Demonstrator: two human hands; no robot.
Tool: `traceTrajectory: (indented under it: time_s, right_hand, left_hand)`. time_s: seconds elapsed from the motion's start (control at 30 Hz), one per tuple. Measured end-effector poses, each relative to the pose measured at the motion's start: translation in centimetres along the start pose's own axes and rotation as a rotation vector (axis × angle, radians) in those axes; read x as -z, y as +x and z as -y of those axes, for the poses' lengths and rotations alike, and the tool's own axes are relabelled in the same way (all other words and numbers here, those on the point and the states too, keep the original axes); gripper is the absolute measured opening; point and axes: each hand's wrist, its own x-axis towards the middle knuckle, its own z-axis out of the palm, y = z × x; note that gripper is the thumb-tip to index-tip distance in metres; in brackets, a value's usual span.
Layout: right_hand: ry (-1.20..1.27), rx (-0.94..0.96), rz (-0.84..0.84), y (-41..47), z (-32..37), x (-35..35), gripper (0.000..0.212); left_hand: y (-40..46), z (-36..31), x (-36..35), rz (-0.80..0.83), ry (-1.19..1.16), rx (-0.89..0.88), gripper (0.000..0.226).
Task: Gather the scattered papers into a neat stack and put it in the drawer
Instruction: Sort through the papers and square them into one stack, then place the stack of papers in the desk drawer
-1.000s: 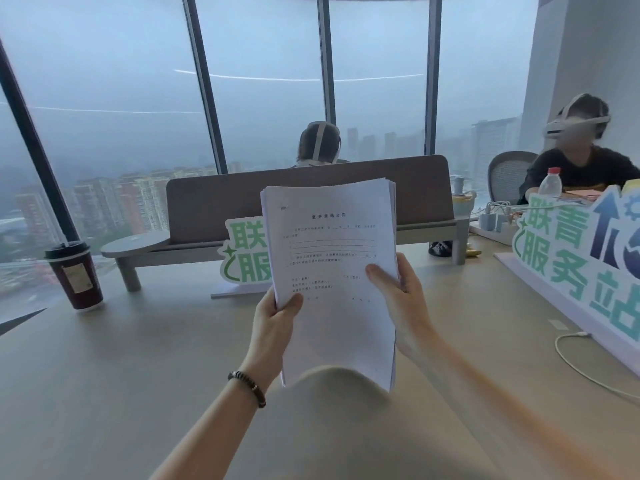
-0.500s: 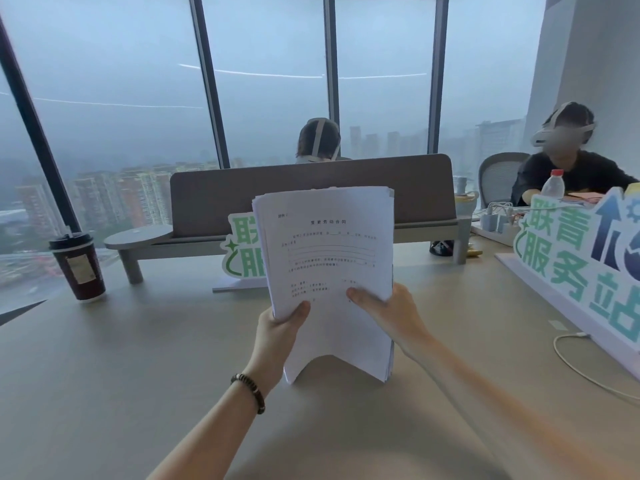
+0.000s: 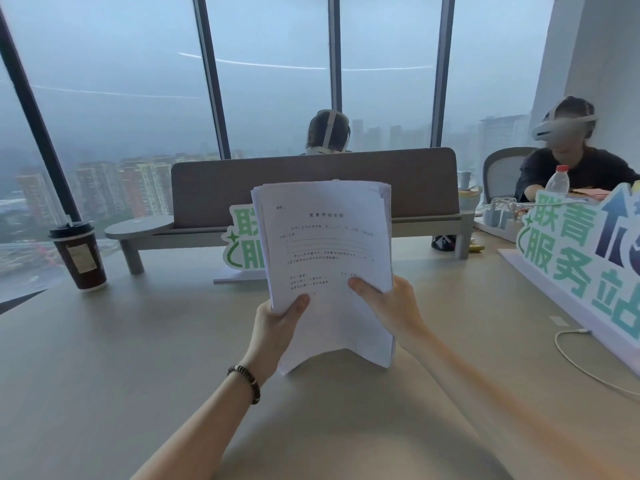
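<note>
Paper stack (image 3: 322, 258) lower now, bowed bottom edge on the smooth table (image 3: 121, 358), both hands' fingers (image 3: 294, 306) clenched around it.

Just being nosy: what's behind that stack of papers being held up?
A green sign pokes out on the left of the stack of papers, its right part covered. Behind it, a grey divider. Anything else directly behind is hidden.

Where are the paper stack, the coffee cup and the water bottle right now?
paper stack (image 3: 325, 244), head view, middle of the top sheet.
coffee cup (image 3: 81, 258), head view, on its label.
water bottle (image 3: 557, 183), head view, clear body below the red cap.
</note>
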Motion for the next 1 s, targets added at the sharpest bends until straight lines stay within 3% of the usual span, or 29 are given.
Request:
traceTrajectory:
  time_s: [0.23,0.4,0.57,0.67,0.83,0.9,1.0]
  right_hand:
    - [-0.091,-0.004,0.115,0.9,1.0,1.0,0.014]
    - [0.392,-0.291,0.276,1.3,1.3,0.9,0.03]
    - [0.339,-0.402,0.213,1.5,1.3,-0.9,0.02]
    - [0.301,-0.484,0.203,2.1,0.8,-2.2,0.027]
    - [0.56,-0.585,0.154,3.0,0.9,-5.6,0.025]
    - [0.632,-0.579,0.082,3.5,1.3,-7.2,0.024]
    - [0.633,-0.568,-0.015,3.8,2.0,-9.9,0.023]
  left_hand:
    - [0.7,-1.0,1.6,0.105,0.062,0.04,0.012]
    - [0.1,-2.7,3.4,0.273,-0.124,0.215,0.023]
    - [0.4,-3.9,4.8,0.251,-0.106,0.36,0.042]
    - [0.8,-4.4,6.3,0.269,-0.366,0.437,0.048]
    - [-0.1,-4.2,7.8,0.332,-0.891,0.307,0.099]
    - [-0.6,-4.2,6.9,0.204,-0.906,0.239,0.096]
    - [-1.0,-4.7,4.7,-0.028,-0.751,0.252,0.056]
